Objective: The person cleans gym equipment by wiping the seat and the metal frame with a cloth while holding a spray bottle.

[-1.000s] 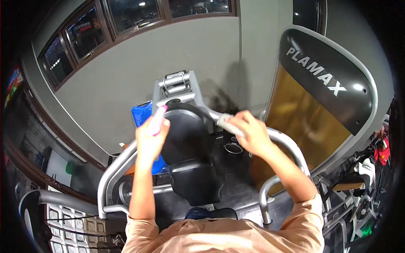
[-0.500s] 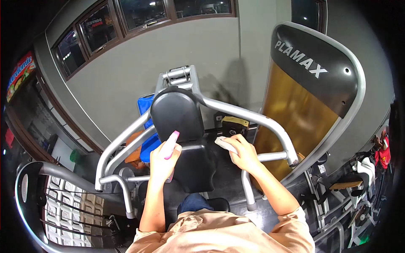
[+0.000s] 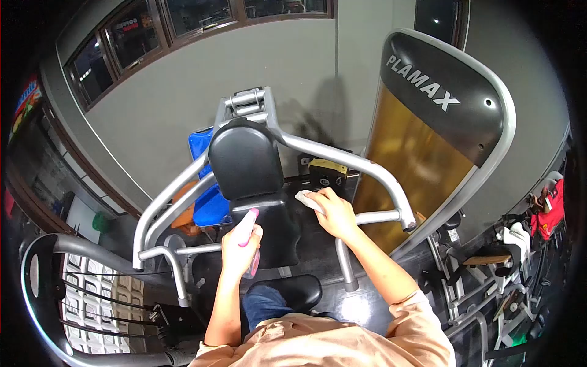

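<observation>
My left hand is closed around a spray bottle with a white head and a pink nozzle; part of its clear body shows below my fingers. In my right hand is a crumpled white cloth, gripped between thumb and fingers. Ahead of both hands stands a gym machine with a black padded backrest and a black seat pad below it. The bottle is in front of the seat pad, and the cloth is to its right. Neither visibly touches the pads.
Grey tubular arms of the machine curve around both sides. A tall PLAMAX panel rises at right. Behind are a blue chair and a black-and-yellow box. Another machine stands at left, and more equipment at right.
The view has shifted, with the machine now slightly further left. My left hand has dropped lower with the spray bottle, and a leg in blue jeans shows more. Both hands keep their holds.
</observation>
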The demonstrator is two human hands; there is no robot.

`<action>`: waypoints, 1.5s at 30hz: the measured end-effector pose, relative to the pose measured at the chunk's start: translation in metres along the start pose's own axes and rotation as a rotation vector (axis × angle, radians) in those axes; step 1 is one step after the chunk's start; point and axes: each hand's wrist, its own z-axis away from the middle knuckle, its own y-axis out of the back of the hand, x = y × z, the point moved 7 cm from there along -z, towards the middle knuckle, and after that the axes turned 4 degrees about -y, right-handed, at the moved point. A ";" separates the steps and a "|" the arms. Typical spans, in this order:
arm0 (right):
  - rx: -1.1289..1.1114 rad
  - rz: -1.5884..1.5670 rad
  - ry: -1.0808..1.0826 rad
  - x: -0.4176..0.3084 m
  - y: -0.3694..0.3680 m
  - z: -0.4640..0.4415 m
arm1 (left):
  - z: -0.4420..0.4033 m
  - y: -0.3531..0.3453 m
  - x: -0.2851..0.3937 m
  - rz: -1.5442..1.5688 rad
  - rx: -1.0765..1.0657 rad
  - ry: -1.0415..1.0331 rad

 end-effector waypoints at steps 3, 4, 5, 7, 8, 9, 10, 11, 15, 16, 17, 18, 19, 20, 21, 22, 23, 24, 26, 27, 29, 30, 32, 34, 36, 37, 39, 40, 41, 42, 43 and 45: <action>0.006 0.021 0.007 0.000 0.000 0.002 | 0.013 -0.007 -0.009 0.115 0.018 0.050; 0.015 0.023 0.006 0.000 0.000 0.001 | 0.019 -0.011 -0.013 0.180 0.010 0.112; 0.025 0.024 0.004 -0.001 0.000 0.000 | 0.026 -0.015 -0.016 0.244 0.002 0.174; 0.024 0.034 -0.009 0.001 -0.001 -0.001 | 0.039 -0.018 -0.017 0.240 -0.028 0.117; 0.027 0.041 -0.018 0.001 -0.001 -0.001 | 0.048 -0.017 -0.025 0.235 -0.030 0.110; 0.023 0.036 -0.017 0.001 -0.003 -0.001 | 0.056 -0.013 -0.029 0.227 -0.032 0.102; 0.024 0.047 -0.014 0.000 -0.003 -0.001 | 0.067 -0.008 -0.034 0.233 -0.049 0.156; 0.025 0.057 -0.011 0.000 -0.003 -0.001 | 0.075 -0.003 -0.038 0.172 -0.048 0.144; -0.001 0.086 -0.025 -0.003 -0.006 0.000 | 0.110 0.015 -0.057 0.251 -0.048 0.292; 0.006 0.097 -0.025 -0.002 -0.007 0.000 | 0.117 0.017 -0.064 0.283 -0.031 0.334; 0.007 0.109 -0.027 -0.001 -0.009 0.001 | 0.126 0.018 -0.070 0.318 -0.015 0.382; 0.006 0.110 -0.044 0.000 -0.010 0.001 | 0.130 0.017 -0.068 0.325 -0.015 0.390; 0.013 0.103 -0.039 -0.001 -0.009 0.001 | 0.131 0.016 -0.064 0.370 -0.001 0.392; 0.014 0.106 -0.042 -0.001 -0.009 0.000 | 0.132 0.016 -0.061 0.409 0.008 0.391; 0.020 0.109 -0.047 -0.001 -0.008 0.000 | 0.133 0.016 -0.063 0.406 0.000 0.390; 0.028 0.111 -0.054 -0.002 -0.007 0.000 | 0.131 0.014 -0.067 0.408 0.003 0.354; 0.040 0.105 -0.072 -0.001 -0.006 0.000 | 0.128 0.013 -0.070 0.412 0.004 0.319; 0.049 0.100 -0.089 0.000 -0.005 0.000 | 0.123 0.011 -0.069 0.438 0.018 0.317; 0.086 0.081 -0.093 0.001 -0.003 -0.001 | 0.111 0.008 -0.067 0.522 0.039 0.364; 0.119 0.053 -0.091 0.002 0.001 -0.001 | 0.104 0.007 -0.064 0.533 0.052 0.378; 0.106 0.000 -0.107 0.010 0.003 -0.001 | 0.090 0.007 -0.053 0.536 0.127 0.303; 0.162 -0.071 -0.113 0.015 0.007 -0.002 | 0.084 0.006 -0.046 0.540 0.136 0.268; 0.233 -0.221 -0.166 0.028 0.010 -0.001 | 0.076 0.005 -0.042 0.531 0.178 0.247; 0.179 -0.296 -0.301 0.039 0.011 0.001 | 0.067 0.003 -0.034 0.539 0.190 0.233; 0.096 -0.501 -0.478 0.065 0.001 0.007 | 0.054 0.000 -0.018 0.451 0.214 0.149; 0.183 -0.498 -0.393 0.078 -0.005 0.007 | 0.048 -0.005 -0.009 0.418 0.243 0.114; 0.168 -0.575 -0.324 0.099 -0.016 0.011 | 0.037 -0.020 0.001 0.401 0.303 0.135; 0.005 -1.057 -0.454 0.089 -0.018 0.008 | 0.032 -0.028 -0.002 0.363 0.319 0.149; -0.051 -1.190 -0.423 0.091 -0.019 0.006 | 0.029 -0.037 -0.004 0.359 0.339 0.157; -0.050 -1.244 -0.475 0.101 -0.021 0.007 | 0.024 -0.047 -0.002 0.338 0.351 0.162; -0.045 -1.299 -0.529 0.109 -0.025 0.007 | 0.018 -0.056 0.001 0.316 0.358 0.166; -0.070 -1.409 -0.696 0.116 -0.022 0.007 | 0.012 -0.073 0.006 0.296 0.407 0.186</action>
